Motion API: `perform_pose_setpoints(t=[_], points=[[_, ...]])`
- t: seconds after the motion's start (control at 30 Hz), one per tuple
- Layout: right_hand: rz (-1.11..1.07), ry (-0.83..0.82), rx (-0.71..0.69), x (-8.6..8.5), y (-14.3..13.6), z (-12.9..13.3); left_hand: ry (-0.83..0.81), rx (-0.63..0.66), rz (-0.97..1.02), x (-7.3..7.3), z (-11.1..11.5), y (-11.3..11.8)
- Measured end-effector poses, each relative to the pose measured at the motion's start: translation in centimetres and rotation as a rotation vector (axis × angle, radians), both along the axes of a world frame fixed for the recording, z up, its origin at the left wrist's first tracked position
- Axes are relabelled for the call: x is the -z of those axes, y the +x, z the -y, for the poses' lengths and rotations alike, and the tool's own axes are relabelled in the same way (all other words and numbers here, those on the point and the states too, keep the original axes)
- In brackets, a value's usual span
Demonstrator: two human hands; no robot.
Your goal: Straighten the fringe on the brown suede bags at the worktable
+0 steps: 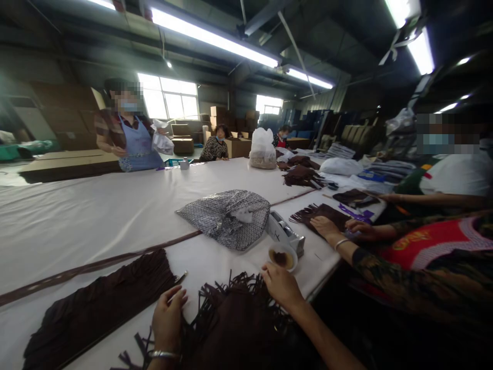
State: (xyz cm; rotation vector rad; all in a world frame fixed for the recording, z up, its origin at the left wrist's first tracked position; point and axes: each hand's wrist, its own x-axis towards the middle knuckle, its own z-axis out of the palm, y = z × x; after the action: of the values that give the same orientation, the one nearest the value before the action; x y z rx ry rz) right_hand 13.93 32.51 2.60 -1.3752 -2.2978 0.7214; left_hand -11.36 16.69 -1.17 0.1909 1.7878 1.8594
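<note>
At seven o'clock, a narrow, silver-coloured bangle (165,355) circles the wrist of the left hand (168,314), its band shiny and pale; any finer pattern is too blurred to tell. At five o'clock, the right hand (283,285) and slender forearm (327,340) are bare.

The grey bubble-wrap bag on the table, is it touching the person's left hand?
Apart. The head view shows white tabletop between the left hand and the grey bubble-wrap bag, which lies farther forward.
</note>
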Motion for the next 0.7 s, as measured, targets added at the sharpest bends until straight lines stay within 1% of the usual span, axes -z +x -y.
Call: perform_pose_setpoints(t=[0.03,0.07,0.1,0.17,0.2,0.27,0.37,0.43,0.53,0.6,0.7], points=[[0.034,-0.001,0.036,0.5,0.9,0.2,-0.059,0.025,-0.113,-0.5,-0.4,0.4],[0.057,-0.004,0.064,1.0,1.5,0.6,-0.113,0.109,-0.249,-1.0,-0.9,1.2],[0.066,-0.009,0.084,1.6,1.9,0.9,-0.153,0.24,-0.396,-1.4,-1.6,2.2],[0.044,-0.019,0.11,2.5,1.9,1.6,-0.188,0.553,-0.641,-2.1,-3.3,4.9],[0.017,-0.024,0.121,2.8,1.8,1.8,-0.183,0.661,-0.695,-2.2,-4.2,6.3],[-0.059,-0.041,0.136,3.0,1.6,1.9,-0.177,0.798,-0.765,-2.1,-6.1,8.7],[-0.197,-0.12,0.119,3.1,1.8,1.5,-0.196,0.917,-0.81,-1.4,-8.4,11.0],[-0.282,-0.206,0.103,3.2,2.2,1.3,-0.207,0.972,-0.81,-1.1,-9.4,11.6],[-0.367,-0.301,0.093,3.4,2.5,1.0,-0.213,1.02,-0.752,-0.8,-10.2,12.1],[-0.395,-0.312,0.088,3.3,2.6,0.8,-0.205,1.037,-0.676,-0.4,-10.3,12.3],[-0.381,-0.259,0.092,2.8,2.8,0.7,-0.162,1.027,-0.541,0.4,-10.3,12.5]])
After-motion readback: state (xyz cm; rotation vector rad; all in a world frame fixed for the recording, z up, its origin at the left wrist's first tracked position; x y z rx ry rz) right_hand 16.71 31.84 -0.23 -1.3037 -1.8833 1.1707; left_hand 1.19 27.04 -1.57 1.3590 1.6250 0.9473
